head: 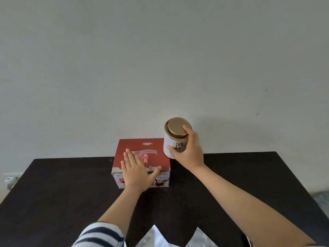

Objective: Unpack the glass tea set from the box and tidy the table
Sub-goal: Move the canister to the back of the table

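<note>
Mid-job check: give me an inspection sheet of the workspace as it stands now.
Surface: dark table, against a pale wall.
Job's things: red box, closed, standing on the table; no glassware visible.
Clutter: white canister with gold lid, beside the box.
Hands: left hand flat on the box top; right hand gripping the canister.
Cables: nothing seen.
Surroundings: wall outlet at far left; striped sleeve at the bottom.

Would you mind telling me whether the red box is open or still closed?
Closed: the red box has its top flap flat, and the left hand is pressing on it.
</note>
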### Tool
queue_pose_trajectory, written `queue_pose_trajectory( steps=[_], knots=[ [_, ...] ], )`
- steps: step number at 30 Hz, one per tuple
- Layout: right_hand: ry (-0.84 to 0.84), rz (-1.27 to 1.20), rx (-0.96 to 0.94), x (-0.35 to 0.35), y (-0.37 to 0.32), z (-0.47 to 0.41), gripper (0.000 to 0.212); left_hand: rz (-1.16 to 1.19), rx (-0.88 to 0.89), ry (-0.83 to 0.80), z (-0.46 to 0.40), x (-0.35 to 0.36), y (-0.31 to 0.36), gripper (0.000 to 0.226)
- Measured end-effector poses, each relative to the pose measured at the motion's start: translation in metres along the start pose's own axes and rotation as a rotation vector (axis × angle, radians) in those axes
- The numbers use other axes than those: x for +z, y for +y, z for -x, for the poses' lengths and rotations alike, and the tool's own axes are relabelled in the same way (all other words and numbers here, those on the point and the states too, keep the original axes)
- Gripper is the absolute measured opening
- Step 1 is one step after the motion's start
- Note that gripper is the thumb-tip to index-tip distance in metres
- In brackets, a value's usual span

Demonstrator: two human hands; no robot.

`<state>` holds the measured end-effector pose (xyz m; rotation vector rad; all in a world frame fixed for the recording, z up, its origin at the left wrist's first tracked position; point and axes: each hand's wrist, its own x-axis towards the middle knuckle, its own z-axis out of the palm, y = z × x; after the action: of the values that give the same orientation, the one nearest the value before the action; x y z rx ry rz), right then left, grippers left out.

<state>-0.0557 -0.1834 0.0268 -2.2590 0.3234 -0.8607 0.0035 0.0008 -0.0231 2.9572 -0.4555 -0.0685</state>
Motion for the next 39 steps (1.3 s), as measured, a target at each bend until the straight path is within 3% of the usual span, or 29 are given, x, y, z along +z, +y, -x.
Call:
queue_pose_trajectory(
  steps=[10,14,26,39],
  knots=[
    [0.292,0.083,0.610,-0.110,0.131,0.031,0.090,-0.025,0.021,0.062,0.001,0.008,0.001,0.124],
    [0.443,0.077,0.766,-0.128,0.167,0.021,0.090,-0.035,0.021,0.082,-0.001,0.014,0.002,0.123],
    [0.522,0.131,0.827,-0.140,0.232,0.016,0.087,-0.045,0.030,0.119,-0.003,0.020,0.000,0.120],
    [0.421,0.290,0.826,-0.158,0.259,-0.002,0.086,-0.054,0.022,0.110,-0.005,0.017,-0.001,0.117]
  ],
)
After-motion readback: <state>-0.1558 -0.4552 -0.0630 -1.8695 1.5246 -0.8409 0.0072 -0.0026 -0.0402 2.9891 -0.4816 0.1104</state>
